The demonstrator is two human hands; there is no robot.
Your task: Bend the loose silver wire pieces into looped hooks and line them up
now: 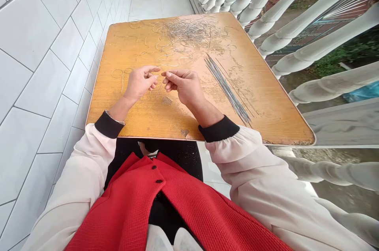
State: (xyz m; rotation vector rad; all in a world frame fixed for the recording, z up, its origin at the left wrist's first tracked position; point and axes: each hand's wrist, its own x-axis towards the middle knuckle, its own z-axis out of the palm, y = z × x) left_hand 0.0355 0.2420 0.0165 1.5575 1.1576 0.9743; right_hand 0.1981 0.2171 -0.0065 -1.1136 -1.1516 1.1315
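Observation:
My two hands are close together above the near middle of the wooden table. My right hand is closed in a pinch, thumb against forefinger, on a thin wire whose pale strand barely shows. My left hand is just left of it, fingers curved, with a gap between forefinger and thumb; I make out nothing held in it. To the right of my right hand lies a bundle of straight grey wires. A tangled heap of thin wire rests at the far side, with loose curled pieces spread around it.
The table has a worn, stained top and rounded corners. A white tiled wall runs along its left side. On the right stands a white balustrade, with ground and plants beyond it. My lap is against the near edge.

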